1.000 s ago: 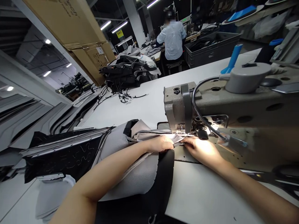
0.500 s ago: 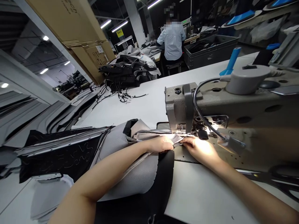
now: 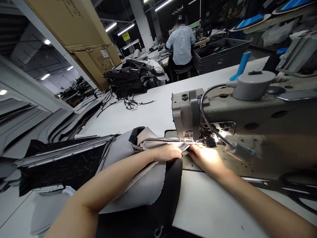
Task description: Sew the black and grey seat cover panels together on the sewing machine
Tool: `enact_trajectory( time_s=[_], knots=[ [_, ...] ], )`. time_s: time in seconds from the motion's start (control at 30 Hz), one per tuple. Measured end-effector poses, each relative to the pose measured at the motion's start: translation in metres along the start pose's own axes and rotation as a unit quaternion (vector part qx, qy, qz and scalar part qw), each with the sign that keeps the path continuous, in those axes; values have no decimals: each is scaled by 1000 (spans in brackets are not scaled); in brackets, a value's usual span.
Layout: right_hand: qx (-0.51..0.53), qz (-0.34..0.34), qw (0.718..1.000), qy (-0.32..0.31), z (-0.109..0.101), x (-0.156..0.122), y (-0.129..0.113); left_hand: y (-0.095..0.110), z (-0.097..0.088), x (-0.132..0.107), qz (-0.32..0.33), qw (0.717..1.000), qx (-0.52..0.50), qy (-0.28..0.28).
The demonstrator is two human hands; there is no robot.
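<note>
A grey and black fabric cover [image 3: 146, 185] lies bunched on the table, its seam edge running up to the head of a sewing machine [image 3: 186, 115]. Just left of the needle area, my left hand [image 3: 169, 152] is closed on the cover's layered edge. My right hand [image 3: 206, 159] pinches the end of that edge under the machine's bright lamp, close to the presser foot. The needle itself is hard to make out. A black strip [image 3: 135, 136] sticks up from a fold in the cover.
Behind the machine a pile of grey and black pieces [image 3: 138, 74] sits on the table, with black cable ties [image 3: 131, 103] beside it. Stacked panels [image 3: 37, 129] stand at left. A person [image 3: 182, 44] sits farther back near a grey crate [image 3: 220, 54].
The view shifts slightly, so the machine appears a little farther left. Both hands keep their hold on the fabric edge, with little visible movement against the machine.
</note>
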State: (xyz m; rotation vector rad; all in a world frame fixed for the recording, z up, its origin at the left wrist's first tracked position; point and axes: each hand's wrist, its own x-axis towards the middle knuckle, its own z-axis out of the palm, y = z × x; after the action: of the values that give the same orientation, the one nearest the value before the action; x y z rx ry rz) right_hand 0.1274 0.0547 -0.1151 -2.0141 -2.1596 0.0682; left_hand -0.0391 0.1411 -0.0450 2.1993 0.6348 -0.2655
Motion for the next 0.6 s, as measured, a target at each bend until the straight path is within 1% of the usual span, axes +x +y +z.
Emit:
enact_trajectory(
  time_s=[0.03,0.07,0.13,0.2,0.23,0.3,0.37,0.43,0.5,0.53,0.6],
  knots=[
    [-18,-21,1000,5,-1,1,-1,2,1,0,-12,1000,0,2],
    [-34,-48,998,9,-3,2,-1,5,2,0,-23,1000,3,16],
    [-65,-108,992,12,-8,4,-1,10,6,1,-40,996,25,77],
    [-91,-163,982,15,-13,5,-3,14,13,1,-66,981,93,155],
    [-104,-184,977,19,-15,4,-6,15,17,1,-79,970,142,181],
    [-131,-209,969,33,-17,0,-15,15,24,1,-99,942,252,199],
    [-157,-204,965,50,-14,-7,-28,12,30,2,-96,917,338,189],
    [-176,-170,967,64,-7,-15,-41,8,34,3,-84,903,378,187],
    [-183,-136,970,85,2,-22,-50,4,34,3,-64,902,382,193],
    [-185,-129,970,93,5,-25,-51,2,33,3,-54,903,379,197],
    [-190,-144,967,89,9,-29,-47,0,30,2,-36,903,380,196]
  ],
)
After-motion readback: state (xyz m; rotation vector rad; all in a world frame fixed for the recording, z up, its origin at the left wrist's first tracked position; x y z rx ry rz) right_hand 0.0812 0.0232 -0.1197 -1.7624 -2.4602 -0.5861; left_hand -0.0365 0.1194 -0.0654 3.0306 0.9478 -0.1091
